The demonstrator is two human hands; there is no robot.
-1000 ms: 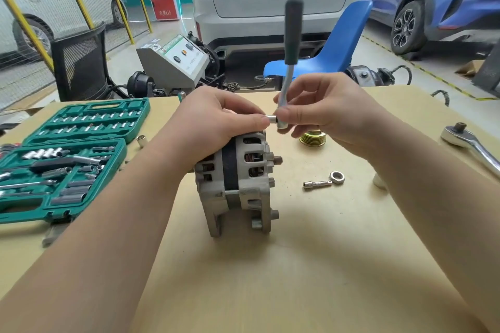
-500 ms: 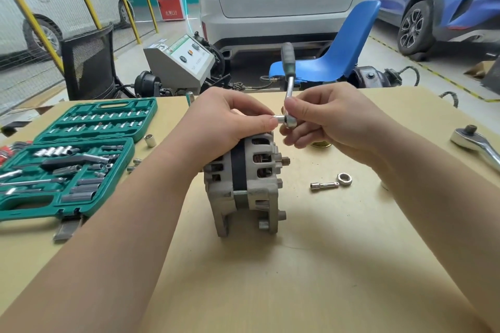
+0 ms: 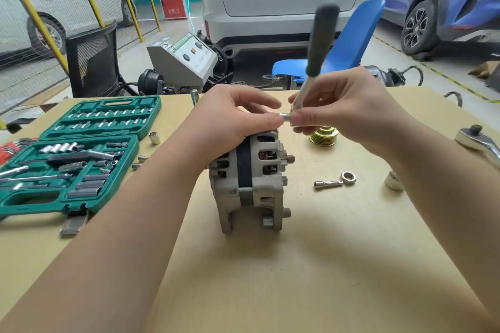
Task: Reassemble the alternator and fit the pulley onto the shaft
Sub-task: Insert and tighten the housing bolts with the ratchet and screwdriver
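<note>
Both forearms reach in over the table. The left hand lies curled over the top of the one alternator, standing mid-table, and pinches a small socket. The right hand grasps the head of a ratchet, handle tilted upward and blurred. One brass pulley sits just behind, one nut and one extension bar to the right.

Ratchet handle motion-blurred; head concealed by right hand fingers. Alternator top covered by left hand. Pulley partly hidden behind right hand. Second ratchet cut off at right edge. Socket case cropped at left edge.
</note>
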